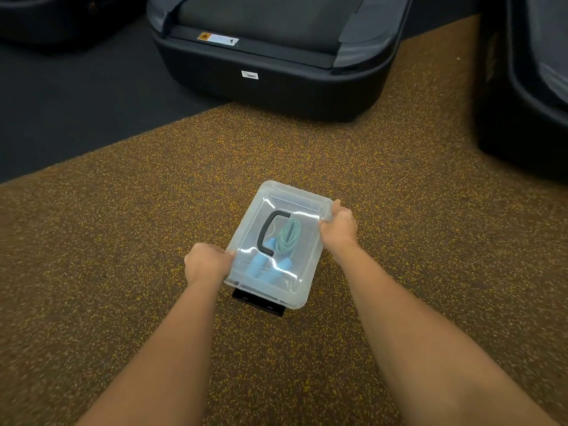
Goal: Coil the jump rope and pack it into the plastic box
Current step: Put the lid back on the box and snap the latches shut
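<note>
While our left hand (206, 265) grips the plastic box (295, 290) near-left, our right hand (338, 229) pinches its far-right edge; the jump rope (287, 236) lies coiled inside. A treadmill (276, 87) stands beyond.

We see only two bare forearms, the left forearm (172, 348) and the right forearm (415, 333), both dusted with fine short hair, unsleeved to the wrists and ending in a bare left hand (206, 265) and right hand (338, 229).

floor: brown rubber w/ yellow flecks (123, 241) | black mat (61, 103) far left | treadmill rear end (276, 90) top ctr, warning sticker (217, 39) + white label (249, 75) | 2nd dark machine (522, 103) rt edge
</note>
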